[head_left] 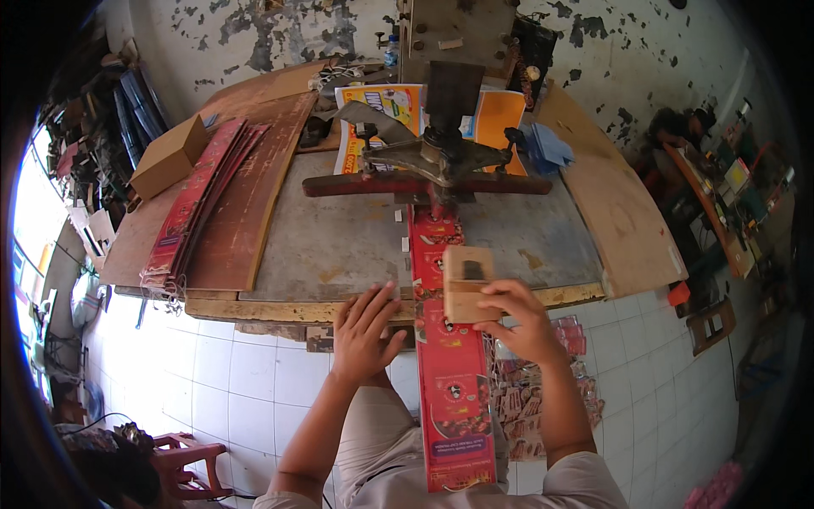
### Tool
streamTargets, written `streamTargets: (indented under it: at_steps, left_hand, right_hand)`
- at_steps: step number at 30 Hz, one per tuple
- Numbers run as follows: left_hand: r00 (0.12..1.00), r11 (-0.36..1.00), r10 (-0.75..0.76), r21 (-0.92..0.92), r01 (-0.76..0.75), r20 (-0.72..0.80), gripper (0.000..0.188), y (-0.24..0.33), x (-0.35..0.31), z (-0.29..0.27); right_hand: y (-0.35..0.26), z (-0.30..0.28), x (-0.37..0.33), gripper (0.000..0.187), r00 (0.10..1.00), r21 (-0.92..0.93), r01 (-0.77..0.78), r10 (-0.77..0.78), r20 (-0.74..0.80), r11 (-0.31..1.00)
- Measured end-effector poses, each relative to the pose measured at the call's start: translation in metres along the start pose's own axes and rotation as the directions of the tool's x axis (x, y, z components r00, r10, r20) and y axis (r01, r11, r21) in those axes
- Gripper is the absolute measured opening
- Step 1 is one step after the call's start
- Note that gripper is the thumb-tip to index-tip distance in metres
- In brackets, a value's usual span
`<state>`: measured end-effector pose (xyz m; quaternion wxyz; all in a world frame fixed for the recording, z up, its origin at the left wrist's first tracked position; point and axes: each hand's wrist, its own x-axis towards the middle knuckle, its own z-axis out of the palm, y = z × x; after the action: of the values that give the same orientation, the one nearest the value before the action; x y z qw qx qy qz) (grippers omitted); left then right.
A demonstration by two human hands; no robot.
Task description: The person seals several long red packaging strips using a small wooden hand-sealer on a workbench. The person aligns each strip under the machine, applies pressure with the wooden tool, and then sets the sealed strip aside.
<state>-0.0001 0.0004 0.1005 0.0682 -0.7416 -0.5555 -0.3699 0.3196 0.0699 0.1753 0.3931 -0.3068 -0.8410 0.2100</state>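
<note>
A long red printed strip (449, 373) runs from beneath the metal press (445, 157), over the table's front edge and down to my lap. Its surface repeats a pattern of food pictures and round emblems. My right hand (524, 324) grips a pale wooden block (469, 299), which has a dark patch on top and sits at the strip's right side by the table edge. To the left of the strip, my left hand (366, 327) rests at the wooden edge with its fingers stretched out, holding nothing.
On the table's left lie a stack of red printed strips (199, 204) and a cardboard box (170, 155). Colourful printed sheets (381, 102) stand behind the press, with blue pieces (549, 146) beside them. Cut pieces (526, 407) cover the floor at right. Another person (678, 127) sits far right.
</note>
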Motion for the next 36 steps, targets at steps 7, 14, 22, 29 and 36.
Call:
streamTargets:
  at_steps: [7,14,22,29,36]
  left_hand:
    - [0.983,0.973,0.000,0.226,0.042,-0.182,0.055,-0.010,-0.041,0.049]
    - [0.979,0.973,0.015,0.230,0.033,-0.202,0.055,-0.011,-0.040,0.055]
    - [0.977,0.966,0.033,0.258,0.023,-0.211,0.049,-0.015,-0.047,0.057]
    - [0.977,0.973,0.016,0.227,0.033,-0.211,0.053,-0.015,-0.047,0.055]
    - [0.979,0.973,0.014,0.229,0.034,-0.206,0.051,-0.015,-0.048,0.058]
  right_hand:
    - [0.076,-0.092,-0.029,0.038,0.897,-0.340,-0.322,0.171,-0.407,0.884]
    - [0.131,-0.109,-0.047,0.036,0.815,-0.487,-0.403,0.061,-0.576,0.775]
    - [0.102,0.034,-0.072,0.051,0.875,-0.573,-0.239,-0.083,-0.478,0.784]
    - [0.114,0.059,-0.072,0.054,0.799,-0.525,-0.268,-0.118,-0.589,0.808]
    - [0.115,0.058,-0.077,0.053,0.806,-0.526,-0.266,-0.113,-0.581,0.808]
